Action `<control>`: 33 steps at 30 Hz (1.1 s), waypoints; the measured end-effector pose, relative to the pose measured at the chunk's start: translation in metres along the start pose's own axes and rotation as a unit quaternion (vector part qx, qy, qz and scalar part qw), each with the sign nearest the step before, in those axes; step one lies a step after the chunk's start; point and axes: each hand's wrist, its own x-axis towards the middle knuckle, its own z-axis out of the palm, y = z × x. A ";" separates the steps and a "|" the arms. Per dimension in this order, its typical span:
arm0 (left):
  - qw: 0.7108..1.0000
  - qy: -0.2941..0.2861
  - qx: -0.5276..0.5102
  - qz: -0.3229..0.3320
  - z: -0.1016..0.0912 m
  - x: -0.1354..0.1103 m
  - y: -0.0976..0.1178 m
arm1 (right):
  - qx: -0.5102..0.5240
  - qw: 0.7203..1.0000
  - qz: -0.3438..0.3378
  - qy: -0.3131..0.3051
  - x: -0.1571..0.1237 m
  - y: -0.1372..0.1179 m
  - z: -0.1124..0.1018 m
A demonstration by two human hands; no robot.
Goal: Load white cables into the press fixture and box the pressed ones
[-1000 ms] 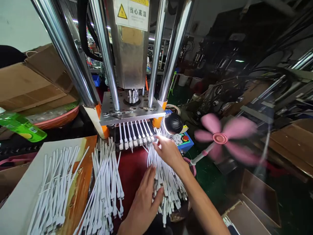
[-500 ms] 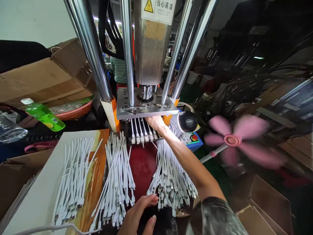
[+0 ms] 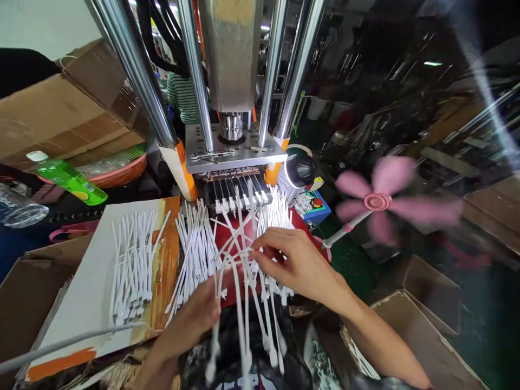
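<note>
My right hand (image 3: 303, 265) is closed, thumb and fingertips pinching a loose bunch of white cables (image 3: 239, 287). The cables fan out upward and hang down in front of my lap, their ends blurred. On the bunch's left side is my left hand (image 3: 199, 309), smeared by motion; whether its fingers grip a cable I cannot tell. Beyond my hands is a press with a thick metal plate (image 3: 239, 157). Under that plate sits a slotted fixture (image 3: 238, 189) with white pieces along its front edge.
White cables lie in a pile (image 3: 197, 249) left of centre, another pile (image 3: 276, 211) at right, and more (image 3: 134, 265) on a board (image 3: 87, 260). A pink fan (image 3: 377, 201) spins at right. A green bottle (image 3: 69, 179) and cardboard boxes (image 3: 60, 119) stand left. A person in stripes (image 3: 182, 97) is behind.
My right hand has come out from under the press plate toward me and now holds white cables. My left hand has moved left and up beside them. The whole view has shifted.
</note>
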 end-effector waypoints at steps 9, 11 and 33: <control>0.955 -0.077 -0.215 -0.187 0.062 -0.025 -0.046 | -0.012 0.999 0.047 -0.025 -0.023 0.010 0.026; 0.960 -0.072 -0.178 -0.202 0.063 -0.025 -0.041 | -0.058 0.982 0.099 0.153 -0.030 0.026 0.016; 0.920 -0.347 0.163 -0.086 -0.021 -0.021 0.052 | 0.676 0.641 0.353 -0.088 -0.067 0.007 0.153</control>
